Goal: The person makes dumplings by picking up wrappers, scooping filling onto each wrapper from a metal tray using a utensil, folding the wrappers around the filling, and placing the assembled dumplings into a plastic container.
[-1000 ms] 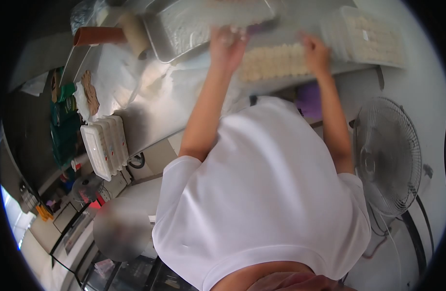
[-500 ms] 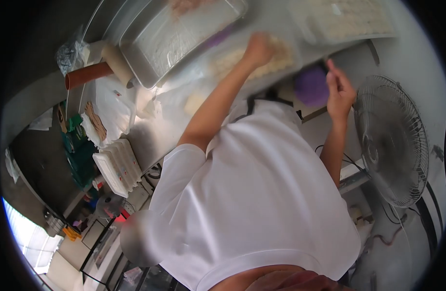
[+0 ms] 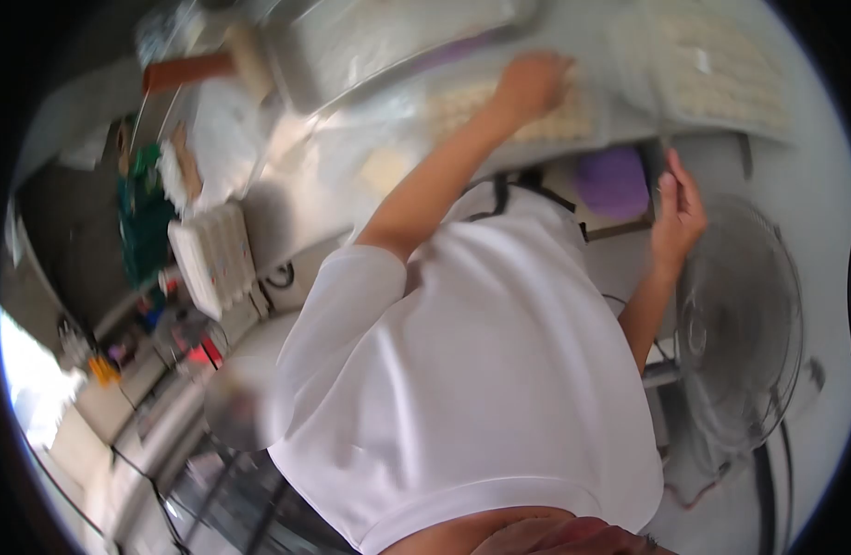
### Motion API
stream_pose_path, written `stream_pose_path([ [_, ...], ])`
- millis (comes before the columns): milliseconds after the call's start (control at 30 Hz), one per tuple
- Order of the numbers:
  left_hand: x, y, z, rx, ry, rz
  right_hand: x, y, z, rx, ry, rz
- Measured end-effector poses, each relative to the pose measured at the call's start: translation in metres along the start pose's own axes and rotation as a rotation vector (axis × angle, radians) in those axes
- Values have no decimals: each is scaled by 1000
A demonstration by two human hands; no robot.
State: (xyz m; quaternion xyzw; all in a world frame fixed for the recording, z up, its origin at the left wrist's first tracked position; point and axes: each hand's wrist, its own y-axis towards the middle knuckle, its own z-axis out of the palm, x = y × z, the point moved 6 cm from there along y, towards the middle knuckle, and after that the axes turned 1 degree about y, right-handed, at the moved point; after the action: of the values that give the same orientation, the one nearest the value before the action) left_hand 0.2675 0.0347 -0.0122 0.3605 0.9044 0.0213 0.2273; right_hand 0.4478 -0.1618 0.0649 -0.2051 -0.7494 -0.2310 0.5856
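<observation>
My left hand [image 3: 534,85] reaches over a tray of pale, round pieces [image 3: 573,120] in rows. Its fingers curl downward, and what they touch is blurred. To the right, my right hand [image 3: 680,208] is beside the counter's front edge, fingers pressed together around something thin and indistinct that points up from the fingertips. Another container of similar pale pieces [image 3: 721,79] sits at the upper right. A flat pale piece [image 3: 385,169] lies on the counter left of the first tray.
A metal tray [image 3: 319,55] stands at the back, near a red-brown tube [image 3: 186,73] and a cardboard roll [image 3: 250,63]. Stacked white boxes [image 3: 212,259] stand at the left. A purple object [image 3: 613,183] is below the counter edge, and a fan [image 3: 740,319] at the right.
My left hand has moved right, onto the pale pieces. My right hand has left their right end and come down to the right, beside the counter edge. The camera view has also shifted.
</observation>
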Motion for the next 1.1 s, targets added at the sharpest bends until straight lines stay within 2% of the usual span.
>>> stream_pose_path([
  [67, 8, -30, -53, -121, -151, -39, -7, 0, 12, 55, 47, 22],
  [133, 39, -90, -97, -235, -205, -184, -14, 2, 16, 78, 42, 56],
  [167, 58, -122, -111, -236, -112, -268, -11, 3, 25, 110, 47, 50],
  [200, 79, -158, -124, -234, -24, -344, -7, 5, 34, 140, 59, 46],
  [267, 120, -233, -132, -42, 78, -673, 3, 10, 51, 176, 67, 27],
  [367, 132, -287, -103, -6, 46, -756, 18, 21, 89, 284, 32, -48],
  [400, 126, -285, -94, -91, 87, -686, 23, 23, 103, 320, 30, -64],
  [433, 128, -282, -90, -105, 84, -702, 27, 25, 117, 351, 27, -78],
  [500, 134, -280, -79, -50, 70, -783, 41, 23, 139, 441, 37, -98],
  [633, 140, -284, -70, -53, 72, -782, 52, 24, 181, 606, 65, -164],
  [800, 128, -273, -71, -18, 94, -729, 53, 16, 206, 657, 54, -182],
  [867, 131, -274, -67, 3, 76, -722, 40, 23, 208, 645, -25, -48],
  [900, 134, -277, -64, -14, 46, -718, 39, 36, 209, 630, -21, -71],
  [967, 139, -277, -69, -36, 19, -690, 41, 65, 205, 538, -366, -303],
  [1000, 140, -278, -71, -21, -43, -707, 45, 77, 204, 520, -368, -310],
  [1067, 144, -279, -73, -5, -109, -715, 54, 95, 209, 614, -627, -350],
  [1100, 146, -281, -73, -23, -149, -719, 58, 103, 213, 606, -631, -349],
])
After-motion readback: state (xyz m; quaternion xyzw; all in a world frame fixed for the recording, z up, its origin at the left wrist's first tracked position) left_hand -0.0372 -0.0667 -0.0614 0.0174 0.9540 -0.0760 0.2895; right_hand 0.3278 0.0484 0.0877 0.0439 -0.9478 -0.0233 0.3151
